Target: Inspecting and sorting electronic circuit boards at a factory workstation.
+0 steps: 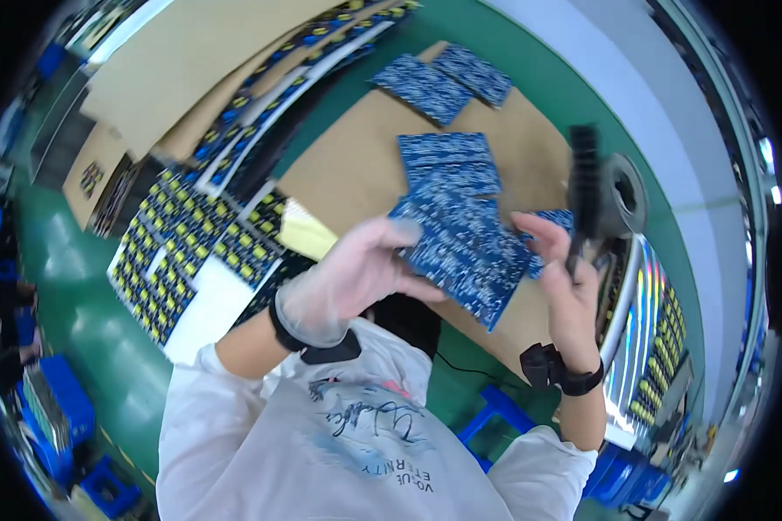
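Observation:
A blue circuit board panel [465, 247], dotted with many small pale parts, is tilted in front of me over the table. My left hand [356, 265], in a thin translucent glove, grips it by its left edge, thumb on top and fingers below. My right hand [569, 291] is to the right of the board, closed round a black brush [585, 169] whose bristly head points away from me and is smeared by motion. Beyond the held board lie similar blue panels [447, 156], and one more [552, 220] shows partly behind my right fingers.
Brown cardboard [347, 148] covers the table, with two further blue panels [421, 87] at its far end. A grey roll [627, 195] stands at the right edge. Yellow-and-blue component panels [182, 243] lie at the left, near a pale yellow sheet [306, 228]. A blue stool [495, 412] is below.

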`<state>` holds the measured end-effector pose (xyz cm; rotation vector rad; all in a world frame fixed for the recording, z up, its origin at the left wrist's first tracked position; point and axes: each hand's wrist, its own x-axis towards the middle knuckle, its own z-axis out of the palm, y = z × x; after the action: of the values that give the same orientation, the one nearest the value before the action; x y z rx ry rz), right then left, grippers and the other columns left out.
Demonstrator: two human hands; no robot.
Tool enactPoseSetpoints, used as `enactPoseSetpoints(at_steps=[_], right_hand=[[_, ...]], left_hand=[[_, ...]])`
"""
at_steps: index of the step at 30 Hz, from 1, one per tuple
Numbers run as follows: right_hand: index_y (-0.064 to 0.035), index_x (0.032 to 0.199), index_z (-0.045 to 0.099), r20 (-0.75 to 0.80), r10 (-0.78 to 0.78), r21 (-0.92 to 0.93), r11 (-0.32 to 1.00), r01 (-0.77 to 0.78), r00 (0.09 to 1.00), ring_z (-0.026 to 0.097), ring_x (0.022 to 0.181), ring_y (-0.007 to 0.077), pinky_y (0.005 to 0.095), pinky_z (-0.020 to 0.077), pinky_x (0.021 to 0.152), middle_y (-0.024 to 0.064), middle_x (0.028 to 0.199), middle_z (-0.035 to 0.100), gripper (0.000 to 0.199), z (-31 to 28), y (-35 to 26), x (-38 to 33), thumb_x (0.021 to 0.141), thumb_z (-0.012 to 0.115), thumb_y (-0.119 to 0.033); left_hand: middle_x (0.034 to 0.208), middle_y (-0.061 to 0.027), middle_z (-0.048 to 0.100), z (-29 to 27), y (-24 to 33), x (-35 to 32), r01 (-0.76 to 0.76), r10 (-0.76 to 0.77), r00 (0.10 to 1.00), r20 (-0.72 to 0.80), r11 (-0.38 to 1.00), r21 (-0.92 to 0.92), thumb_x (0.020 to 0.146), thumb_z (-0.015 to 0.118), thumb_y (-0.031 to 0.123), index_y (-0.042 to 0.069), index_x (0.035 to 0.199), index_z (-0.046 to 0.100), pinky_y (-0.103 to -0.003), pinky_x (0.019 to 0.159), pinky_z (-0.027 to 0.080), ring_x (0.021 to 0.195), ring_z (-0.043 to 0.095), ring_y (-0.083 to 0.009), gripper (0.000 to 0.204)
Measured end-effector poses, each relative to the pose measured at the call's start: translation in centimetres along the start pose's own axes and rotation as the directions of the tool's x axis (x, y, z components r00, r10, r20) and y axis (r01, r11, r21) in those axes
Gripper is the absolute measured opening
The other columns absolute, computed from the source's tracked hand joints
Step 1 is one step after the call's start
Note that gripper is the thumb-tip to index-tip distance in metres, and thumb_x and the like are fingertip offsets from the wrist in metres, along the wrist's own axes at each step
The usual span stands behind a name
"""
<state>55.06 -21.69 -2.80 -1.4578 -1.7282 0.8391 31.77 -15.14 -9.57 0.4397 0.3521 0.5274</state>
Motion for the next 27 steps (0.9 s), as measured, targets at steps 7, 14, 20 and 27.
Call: enactPoseSetpoints(at_steps=[7,14,20,27], right_hand=[[-0.0026,0.107,0.062,-0.579,0.052,-0.461,0.802,-0.379,0.814,0.064,0.074,0.0245,0.0328,0.0491,0.067,0.0110,0.076,0.065,0.027,-13.8,3.2,-3.3,0.091,0.056,-0.023],[-0.0115,0.090,0.069,-0.306,-0.102,-0.948,0.121,-0.294,0.947,0.064,0.075,0.0300,0.0391,0.0499,0.064,0.0131,0.082,0.065,0.015,-18.6,4.1,-0.2,0.076,0.064,-0.014],[-0.0123,0.080,0.069,-0.090,0.006,-0.981,0.173,-0.089,0.996,0.065,0.075,0.0316,0.0419,0.0528,0.065,0.0128,0.076,0.066,0.016,-18.6,10.3,7.1,0.075,0.055,-0.008],[-0.0060,0.080,0.065,-0.325,-0.074,-0.926,0.229,-0.301,0.943,0.065,0.070,0.0337,0.0441,0.0512,0.059,0.0177,0.069,0.063,0.013,-18.2,4.9,1.4,0.071,0.060,-0.014]], left_hand=[[0.121,-0.0145,0.054,1.0,-5.1,0.8,0.024,-0.025,1.000,0.015,0.999,0.039,0.087,0.050,0.015,0.000,0.133,0.034,-0.046,0.087,0.051,0.105,0.059,-0.0278,0.051],[0.105,-0.0071,0.052,1.5,-8.2,0.7,0.004,0.027,0.987,-0.156,0.980,0.198,0.089,0.050,0.009,0.004,0.124,0.041,-0.057,0.088,0.048,0.106,0.055,-0.0235,0.037],[0.106,-0.0058,0.052,1.6,-7.7,1.0,0.074,-0.025,0.983,-0.182,0.960,0.268,0.089,0.053,0.014,0.004,0.121,0.044,-0.053,0.090,0.048,0.103,0.054,-0.0221,0.035],[0.116,-0.0090,0.051,2.6,-9.1,0.6,-0.017,0.059,0.993,-0.102,0.927,0.374,0.091,0.052,0.011,0.003,0.126,0.042,-0.052,0.093,0.047,0.108,0.052,-0.0223,0.037]])
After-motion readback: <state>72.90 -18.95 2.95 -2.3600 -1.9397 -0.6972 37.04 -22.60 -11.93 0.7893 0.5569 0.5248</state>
